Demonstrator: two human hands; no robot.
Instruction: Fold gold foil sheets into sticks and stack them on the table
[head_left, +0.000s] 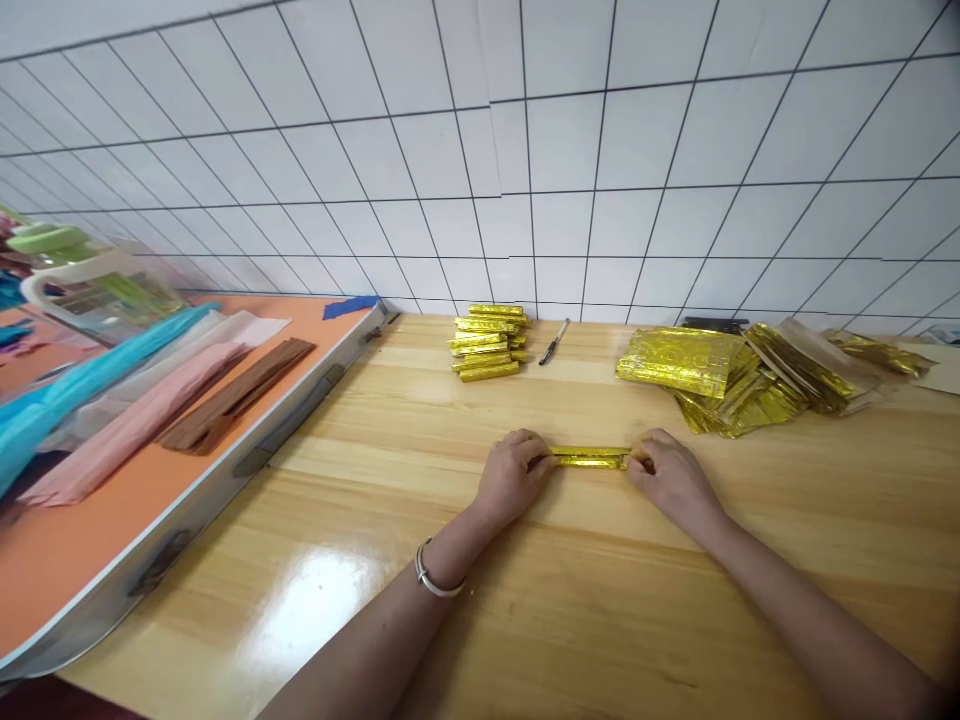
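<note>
A narrow folded strip of gold foil paper (591, 457) lies on the wooden table (390, 480) in front of me. My left hand (514, 475) pinches its left end with curled fingers; a silver bangle sits on that wrist. My right hand (671, 475) grips the strip's right end, fingers closed. Both hands rest on the tabletop. Behind them, a stack of finished folded gold strips (487, 342) stands near the wall, and a loose pile of flat gold foil sheets (720, 375) lies at the back right.
A black pen (553, 342) lies beside the stack. An orange-topped board (90, 540) with a metal edge adjoins on the left, holding pink, brown and teal paper bundles and a plastic basket (82, 290). A white tiled wall closes the back.
</note>
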